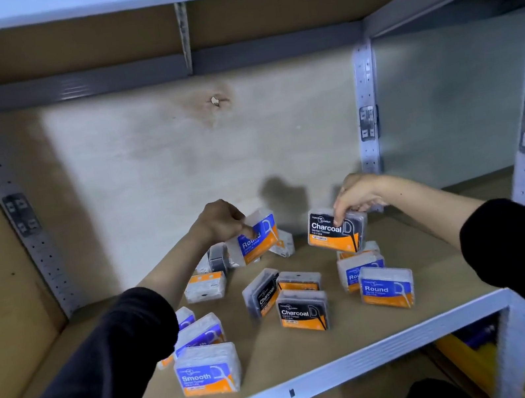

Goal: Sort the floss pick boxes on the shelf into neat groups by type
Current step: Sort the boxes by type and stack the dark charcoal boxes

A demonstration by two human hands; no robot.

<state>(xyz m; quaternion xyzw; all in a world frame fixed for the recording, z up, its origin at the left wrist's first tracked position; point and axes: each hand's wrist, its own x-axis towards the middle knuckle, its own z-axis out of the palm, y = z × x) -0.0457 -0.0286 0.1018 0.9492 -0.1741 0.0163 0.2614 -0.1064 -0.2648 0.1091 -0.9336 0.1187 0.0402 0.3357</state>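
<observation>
Several small clear floss pick boxes lie scattered on the wooden shelf (363, 331). My left hand (219, 221) grips a blue and orange "Round" box (259, 239), lifted and tilted near the back. My right hand (357, 195) holds a black and orange "Charcoal" box (334, 233) above the shelf at the back right. Two more Charcoal boxes (302, 312) sit in the middle. Two Round boxes (387, 287) lie on the right. A "Smooth" box (208, 371) stands at the front left, with other blue boxes (203, 332) behind it, partly hidden by my left sleeve.
A white-topped box (204, 286) and a dark box (219, 258) lie under my left forearm. Perforated metal uprights (366, 112) frame the bay, with a board overhead. The shelf's white front rail (319, 380) runs across the bottom. Yellow items (488, 355) sit on the level below.
</observation>
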